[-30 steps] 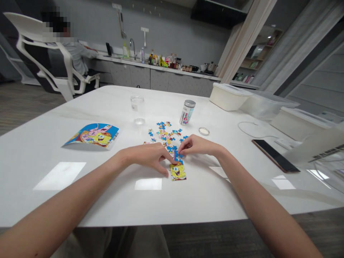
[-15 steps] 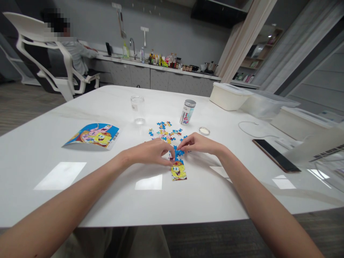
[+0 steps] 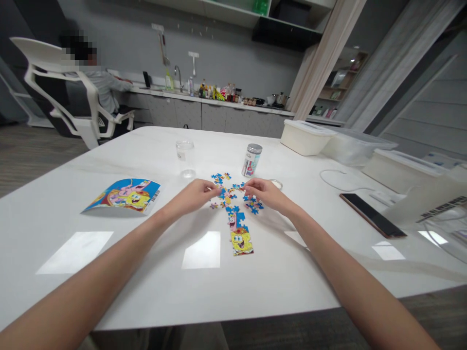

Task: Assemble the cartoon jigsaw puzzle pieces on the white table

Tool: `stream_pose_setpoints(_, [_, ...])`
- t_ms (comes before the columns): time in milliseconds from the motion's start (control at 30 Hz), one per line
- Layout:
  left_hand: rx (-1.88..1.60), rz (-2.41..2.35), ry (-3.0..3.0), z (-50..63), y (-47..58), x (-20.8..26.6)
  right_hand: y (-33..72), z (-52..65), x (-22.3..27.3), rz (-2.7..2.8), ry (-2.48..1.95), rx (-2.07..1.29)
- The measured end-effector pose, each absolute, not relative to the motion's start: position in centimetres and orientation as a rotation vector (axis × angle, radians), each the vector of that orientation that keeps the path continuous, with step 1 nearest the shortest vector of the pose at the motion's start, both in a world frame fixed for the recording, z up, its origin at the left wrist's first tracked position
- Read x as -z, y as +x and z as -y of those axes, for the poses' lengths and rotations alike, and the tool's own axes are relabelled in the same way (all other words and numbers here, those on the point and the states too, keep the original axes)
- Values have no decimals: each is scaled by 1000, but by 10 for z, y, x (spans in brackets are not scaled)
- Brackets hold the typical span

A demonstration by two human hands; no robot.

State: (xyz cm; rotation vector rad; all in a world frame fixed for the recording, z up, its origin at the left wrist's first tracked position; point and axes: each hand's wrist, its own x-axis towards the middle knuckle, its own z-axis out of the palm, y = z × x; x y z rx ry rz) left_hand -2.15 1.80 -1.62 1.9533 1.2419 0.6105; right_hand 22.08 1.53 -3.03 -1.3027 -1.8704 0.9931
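Both hands are out at the loose puzzle pieces point(image 3: 228, 199), one on each flank of the scatter! The left hand point(image 3: 202, 193) sits at its left edge, thumb and forefinger tips close together right at a blue piece — whether they pinch it, I cannot tell. Across the way, the right hand point(image 3: 268, 195) curls over the right side of the scatter, fingertips down among the pieces; whether they grip one or only touch, that's too small to call.

Nearer the person, on the white bench point(image 3: 164, 296), lies the joined puzzle section point(image 3: 241, 241), a grinning yellow face at the bottom, a pink face and blue background above, the right edge stepped and unfinished. Off to the left, the curved picture sheet point(image 3: 127, 195) shows yellow and pink characters on blue. Behind the pieces stand a clear jar point(image 3: 186, 159) and, farther right, a silver-lidded canister point(image 3: 251, 160) — and a round lid point(image 3: 277, 184) lies partly hidden behind the right hand.
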Motion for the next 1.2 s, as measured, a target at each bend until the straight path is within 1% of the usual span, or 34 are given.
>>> stream_pose_setpoints(100, [-635, -1500, 1774, -36, -44, 11, 227, -23, 38, 1954, -1426, -638])
stream_pose_setpoints(167, [-634, -1575, 1676, -46, -58, 11, 230, -25, 41, 2005, -1484, -490])
stream_pose_setpoints(267, [-613, -1612, 1559, -52, -71, 15, 232, -24, 43, 2055, -1554, -379])
stream_pose_setpoints(467, [-579, -1319, 1530, -46, -70, 18, 234, -23, 41, 2095, -1651, -282])
stream_pose_setpoints(733, [-506, -1190, 1495, -35, -50, 16, 233, -21, 41, 2106, -1702, -259])
stream_pose_setpoints(1033, [-643, -1039, 1426, -25, -46, 6, 233, -22, 42, 2084, -1622, -251])
stream_pose_setpoints(1100, [-666, -1033, 1399, -20, -40, 4, 227, -19, 39, 2046, -1505, -341])
stream_pose_setpoints(1200, [-689, -1032, 1393, -13, -29, 5, 209, -9, 33, 1973, -1261, -741])
